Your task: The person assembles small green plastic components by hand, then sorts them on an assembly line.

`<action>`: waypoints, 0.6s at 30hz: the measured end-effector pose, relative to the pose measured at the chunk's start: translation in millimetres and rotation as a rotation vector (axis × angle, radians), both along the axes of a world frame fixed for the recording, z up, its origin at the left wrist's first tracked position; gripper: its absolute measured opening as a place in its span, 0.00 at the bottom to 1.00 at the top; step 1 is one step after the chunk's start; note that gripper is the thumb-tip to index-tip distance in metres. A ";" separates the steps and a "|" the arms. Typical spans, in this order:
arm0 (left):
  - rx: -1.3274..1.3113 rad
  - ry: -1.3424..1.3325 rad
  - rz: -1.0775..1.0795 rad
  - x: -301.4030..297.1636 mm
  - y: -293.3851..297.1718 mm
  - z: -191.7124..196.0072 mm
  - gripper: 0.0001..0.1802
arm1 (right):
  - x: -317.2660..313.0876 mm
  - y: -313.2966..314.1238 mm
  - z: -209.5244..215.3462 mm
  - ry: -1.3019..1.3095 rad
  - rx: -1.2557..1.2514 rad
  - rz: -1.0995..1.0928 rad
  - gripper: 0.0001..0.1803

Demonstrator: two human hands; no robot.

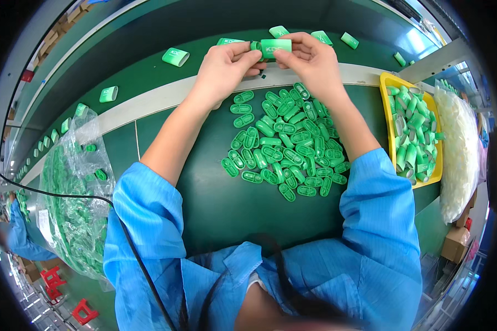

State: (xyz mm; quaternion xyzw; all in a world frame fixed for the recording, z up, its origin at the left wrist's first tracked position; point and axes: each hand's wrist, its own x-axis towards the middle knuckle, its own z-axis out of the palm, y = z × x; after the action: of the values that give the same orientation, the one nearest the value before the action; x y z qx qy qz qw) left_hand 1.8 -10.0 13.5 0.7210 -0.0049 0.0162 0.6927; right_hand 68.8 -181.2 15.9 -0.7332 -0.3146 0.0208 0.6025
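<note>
Above the far edge of the green table, both hands meet at a green oval plastic sleeve (276, 48). My right hand (318, 66) grips the sleeve at its right end, thumb in front and fingers behind. My left hand (222, 71) pinches a small green end cap (255, 46) at the sleeve's left end. How far the cap sits inside the sleeve I cannot tell. Just below the hands lies a loose pile of green oval caps (287, 149), spread over the table. A yellow bin (391, 129) full of green sleeves stands beside my right arm.
Beyond a pale rail (154, 98), green sleeves (175, 57) lie spaced along a green belt (141, 74). A clear bag of green parts (72, 193) rests at left, crossed by a black cable (55, 193). At right is a bag of whitish pieces (457, 154). Another person's blue sleeve (27, 243) shows far left.
</note>
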 end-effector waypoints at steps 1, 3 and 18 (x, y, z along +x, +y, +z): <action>-0.002 -0.005 0.049 -0.6 0.7 -1.3 0.15 | 0.8 0.1 -1.8 0.237 0.103 0.071 0.17; -0.006 -0.005 0.103 -1.1 1.9 -5.0 0.16 | -0.3 1.7 -3.2 0.318 0.114 0.117 0.17; 0.605 -0.316 0.204 -13.7 -6.3 5.7 0.17 | -4.2 -0.7 -3.4 0.286 0.122 0.146 0.15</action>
State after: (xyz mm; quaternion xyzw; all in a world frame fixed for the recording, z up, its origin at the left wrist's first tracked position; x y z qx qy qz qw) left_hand -11.9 -16.3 19.3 0.8789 -0.0445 0.1944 0.4332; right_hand 64.6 -181.9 12.4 -0.6600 -0.2789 0.1493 0.6814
